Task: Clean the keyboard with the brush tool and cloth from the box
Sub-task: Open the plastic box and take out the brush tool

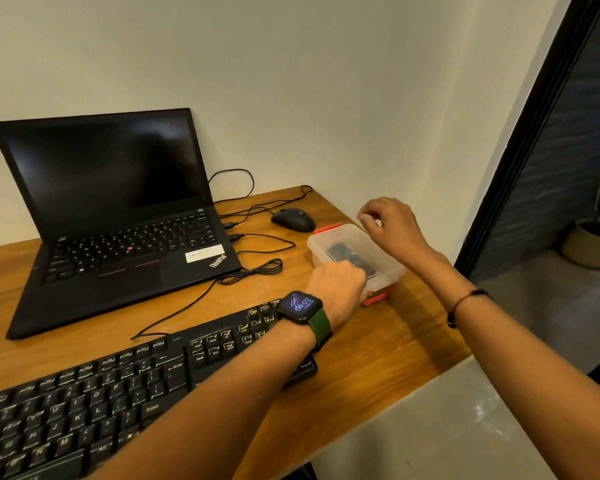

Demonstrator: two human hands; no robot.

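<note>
Head view: left hand (336,282) curls on the clear plastic box (357,261) to steady it; right hand (392,223) fingers curl at the far rim, seemingly opening it.

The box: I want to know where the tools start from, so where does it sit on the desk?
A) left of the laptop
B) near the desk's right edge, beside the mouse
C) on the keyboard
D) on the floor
B: the clear box with red clips stands on the desk near its right edge, just past the mouse.
</note>
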